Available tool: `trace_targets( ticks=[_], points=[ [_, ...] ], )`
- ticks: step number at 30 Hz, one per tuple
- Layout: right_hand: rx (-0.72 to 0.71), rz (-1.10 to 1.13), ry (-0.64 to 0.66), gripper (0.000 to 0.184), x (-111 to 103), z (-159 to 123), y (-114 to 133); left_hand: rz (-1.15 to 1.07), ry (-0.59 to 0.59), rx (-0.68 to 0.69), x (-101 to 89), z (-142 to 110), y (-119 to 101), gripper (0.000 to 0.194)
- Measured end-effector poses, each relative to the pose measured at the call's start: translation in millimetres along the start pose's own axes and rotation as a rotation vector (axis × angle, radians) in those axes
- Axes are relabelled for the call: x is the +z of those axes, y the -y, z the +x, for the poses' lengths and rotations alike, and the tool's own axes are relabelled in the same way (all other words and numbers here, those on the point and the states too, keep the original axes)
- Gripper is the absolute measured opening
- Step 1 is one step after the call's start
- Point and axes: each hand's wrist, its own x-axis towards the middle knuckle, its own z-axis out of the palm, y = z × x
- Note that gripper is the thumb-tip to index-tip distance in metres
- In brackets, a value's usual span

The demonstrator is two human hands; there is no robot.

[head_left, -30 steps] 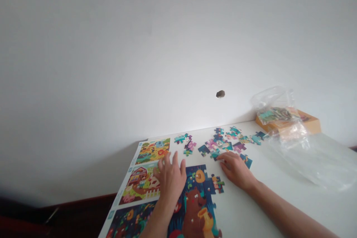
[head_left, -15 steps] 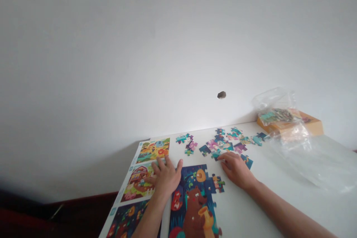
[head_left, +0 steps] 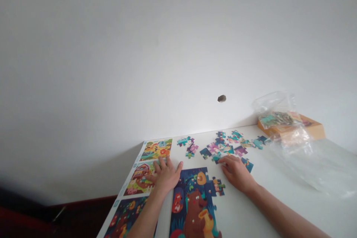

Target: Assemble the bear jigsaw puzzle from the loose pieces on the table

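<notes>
My left hand (head_left: 167, 176) lies flat with fingers spread, over the edge of a printed picture sheet (head_left: 139, 180) and beside the upper left of a partly joined jigsaw puzzle (head_left: 192, 202). That puzzle shows a brown bear with a yellow pot on a dark blue ground; its right edge has open tabs. My right hand (head_left: 235, 173) is curled, its fingertips closed on a teal puzzle piece (head_left: 216, 157) at the near side of the loose pieces. Its palm partly covers a blue piece (head_left: 247, 164).
Loose puzzle pieces (head_left: 191, 147) lie in clusters toward the wall. At the back right, a clear plastic bag (head_left: 275, 119) with pieces inside rests on a yellow box (head_left: 315, 130). More clear plastic (head_left: 315, 171) spreads over the white table's right side. The wall has a small hole (head_left: 221, 98).
The whole view has shifted slightly, so everything sits a little lower. Both hands keep nearly the same places and poses; the pieces look unmoved.
</notes>
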Motion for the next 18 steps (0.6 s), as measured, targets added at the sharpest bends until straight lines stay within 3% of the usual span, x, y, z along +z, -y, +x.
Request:
trace_targets(
  ticks=[8, 14, 16, 18],
  points=[
    [0.004, 0.01, -0.001, 0.029, 1, 0, -1, 0.015, -0.029, -0.033, -5.5, -5, -3, 0.074],
    [0.012, 0.004, -0.002, 0.029, 0, 1, 3, -0.024, -0.203, -0.042, -6.0, -9, -4, 0.056],
    [0.015, 0.0, 0.004, 0.028, 0, 1, 4, -0.042, -0.254, 0.0, -8.6, -11, -5, 0.051],
    [0.012, -0.003, 0.007, 0.028, 0, 1, 4, -0.071, -0.29, 0.16, -13.8, -14, -6, 0.044]
  ],
)
